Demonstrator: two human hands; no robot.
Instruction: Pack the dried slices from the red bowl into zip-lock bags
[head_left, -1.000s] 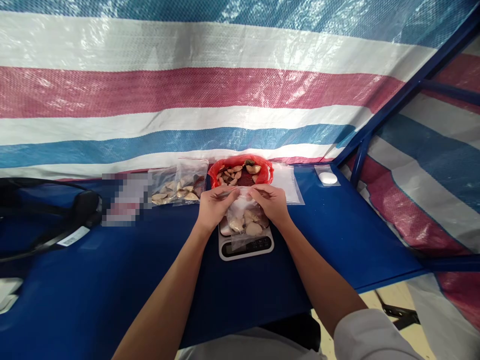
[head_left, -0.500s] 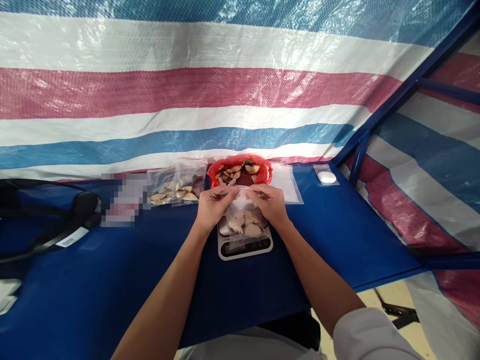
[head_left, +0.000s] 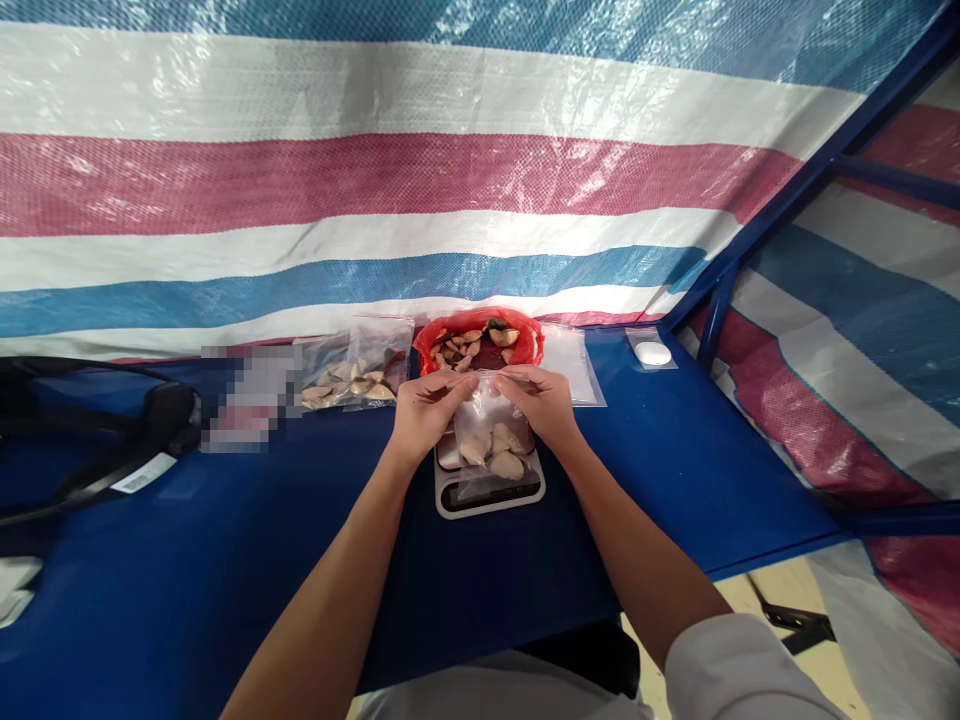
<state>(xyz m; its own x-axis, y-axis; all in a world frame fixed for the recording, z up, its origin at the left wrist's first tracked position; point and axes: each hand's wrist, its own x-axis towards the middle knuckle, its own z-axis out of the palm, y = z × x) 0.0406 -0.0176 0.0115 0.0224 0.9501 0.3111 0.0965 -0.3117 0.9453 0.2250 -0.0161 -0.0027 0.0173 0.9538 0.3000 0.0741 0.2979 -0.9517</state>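
A clear zip bag (head_left: 493, 410) hangs between my hands with several pale, shell-like pieces in its lower part. My left hand (head_left: 429, 412) pinches the left side of its top edge, and my right hand (head_left: 541, 400) pinches the right side. Beneath the bag is a white kitchen scale (head_left: 491, 508) with a dark display strip, partly covered by the bag. Just beyond my hands sits a red plastic bag (head_left: 538, 343), open at the top, holding many brownish pieces of the same sort.
Filled clear bags (head_left: 352, 380) lie left of the red bag. A stack of flat clear bags (head_left: 585, 370) lies to its right. Farther right is a white oval object (head_left: 652, 353) on plastic. Black straps (head_left: 169, 415) rest at left on the blue table (head_left: 300, 530); striped sheeting (head_left: 375, 180) rises behind.
The bag hangs slightly straighter and flatter between my hands. Both hands keep their pinch on its top edge and have barely moved.
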